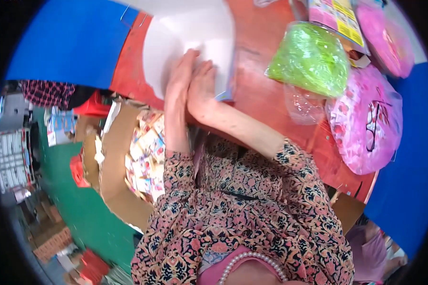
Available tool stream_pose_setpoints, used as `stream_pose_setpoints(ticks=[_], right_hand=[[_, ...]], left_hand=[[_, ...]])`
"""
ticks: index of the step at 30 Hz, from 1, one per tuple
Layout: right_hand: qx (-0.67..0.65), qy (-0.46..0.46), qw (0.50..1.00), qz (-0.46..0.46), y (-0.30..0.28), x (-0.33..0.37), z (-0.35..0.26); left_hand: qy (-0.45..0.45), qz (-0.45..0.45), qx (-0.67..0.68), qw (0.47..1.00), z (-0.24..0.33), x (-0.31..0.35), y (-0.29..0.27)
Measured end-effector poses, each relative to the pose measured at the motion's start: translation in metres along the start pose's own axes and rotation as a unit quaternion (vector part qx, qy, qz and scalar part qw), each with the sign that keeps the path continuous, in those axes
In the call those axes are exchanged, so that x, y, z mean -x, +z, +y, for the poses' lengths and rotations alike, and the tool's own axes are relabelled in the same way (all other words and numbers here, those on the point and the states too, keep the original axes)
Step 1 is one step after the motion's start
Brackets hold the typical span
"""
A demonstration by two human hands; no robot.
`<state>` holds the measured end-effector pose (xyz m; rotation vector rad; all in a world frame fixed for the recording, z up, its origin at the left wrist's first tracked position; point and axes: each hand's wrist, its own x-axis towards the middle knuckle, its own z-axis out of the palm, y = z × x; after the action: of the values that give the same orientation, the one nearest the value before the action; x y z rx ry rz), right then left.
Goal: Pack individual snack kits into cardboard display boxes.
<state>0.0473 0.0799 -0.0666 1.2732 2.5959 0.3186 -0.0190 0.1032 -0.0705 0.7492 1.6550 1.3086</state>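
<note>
White container [190, 19] was on the left part of the red tabletop [257, 23], reaching beyond the grip on the far side and to its left and right. We had our left hand [179, 73] and right hand [202, 88] close together over its near part, fingers pointing far, but blur kept us from telling whether either grip was wide, narrow or holding anything. Well to the right, we saw a green bag [311, 59].
</note>
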Motion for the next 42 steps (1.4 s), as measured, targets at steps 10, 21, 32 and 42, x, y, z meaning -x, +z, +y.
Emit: stream_pose_setpoints(ticks=[10,21,32,42], right_hand=[[-0.134,0.043,0.99,0.008,0.004,-0.007,0.008],[-0.528,0.052,0.835,0.146,0.004,0.049,-0.002],[-0.611,0.014,0.746,0.265,0.02,0.045,0.0],[-0.349,-0.215,0.791,0.455,0.032,0.081,0.022]], left_hand=[[0.0,0.024,0.008,1.0,0.014,0.0,0.004],[-0.016,-0.103,0.073,0.992,0.01,0.009,0.003],[0.106,0.001,-0.132,0.986,0.037,0.029,0.008],[0.122,-0.099,-0.057,0.986,-0.007,0.0,0.013]])
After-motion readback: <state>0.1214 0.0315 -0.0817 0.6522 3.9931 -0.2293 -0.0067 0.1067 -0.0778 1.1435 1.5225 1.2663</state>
